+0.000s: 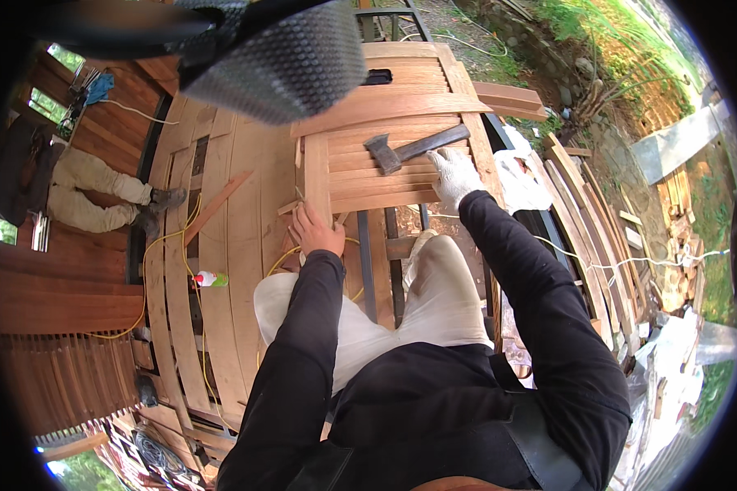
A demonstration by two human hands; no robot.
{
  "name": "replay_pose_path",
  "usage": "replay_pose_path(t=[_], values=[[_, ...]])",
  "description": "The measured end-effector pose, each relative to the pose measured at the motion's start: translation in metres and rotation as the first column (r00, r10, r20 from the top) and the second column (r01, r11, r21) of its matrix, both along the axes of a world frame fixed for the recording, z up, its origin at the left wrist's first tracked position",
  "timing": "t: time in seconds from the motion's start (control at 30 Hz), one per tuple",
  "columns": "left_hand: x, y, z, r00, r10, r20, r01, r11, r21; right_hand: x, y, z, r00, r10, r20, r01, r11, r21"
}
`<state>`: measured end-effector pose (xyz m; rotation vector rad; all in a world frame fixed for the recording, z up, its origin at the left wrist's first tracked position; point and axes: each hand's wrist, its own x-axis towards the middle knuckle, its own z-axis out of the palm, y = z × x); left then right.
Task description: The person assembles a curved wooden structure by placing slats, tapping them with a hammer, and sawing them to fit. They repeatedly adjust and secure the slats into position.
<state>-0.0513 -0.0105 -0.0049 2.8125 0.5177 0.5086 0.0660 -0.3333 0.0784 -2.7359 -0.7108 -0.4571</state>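
A louvered wooden panel [344,199] lies in front of me, its slats running crosswise between two side rails. My bare left hand [315,229] rests at its near left corner, fingers stretched over the wood. Just beyond those fingertips a thin pointed piece [300,194] sticks up; its kind is unclear. My right hand [454,176], in a white glove, is at the near right part of the panel with its fingers curled. What they hold, if anything, is hidden. Close beyond the glove, a hatchet [413,150] lies across the slats, its handle pointing right.
A loose wide board [393,109] crosses the panel. Planks [241,180] stretch left, with a yellow cord [146,278] and a small bottle [211,279]. Another person's legs [98,192] show at far left. Stacked timber [585,229] lies right; a blurred dark object [278,65] covers the top.
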Motion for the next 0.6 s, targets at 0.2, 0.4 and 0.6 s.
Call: replay_pose_path(t=[0.2,0.4,0.6], values=[[0.005,0.006,-0.004,0.999,-0.013,-0.037,0.005,0.978,-0.209,0.079,0.042,-0.014,0.986,-0.001,-0.166,-0.087,0.852,-0.517],[0.008,0.004,0.004,0.995,-0.008,-0.104,-0.01,0.986,-0.167,0.115,0.047,0.001,0.914,0.007,-0.405,-0.247,0.803,-0.543],[0.008,0.004,-0.003,0.997,-0.011,-0.076,-0.004,0.981,-0.193,0.062,0.009,0.062,0.833,-0.192,-0.518,-0.076,0.889,-0.452]])
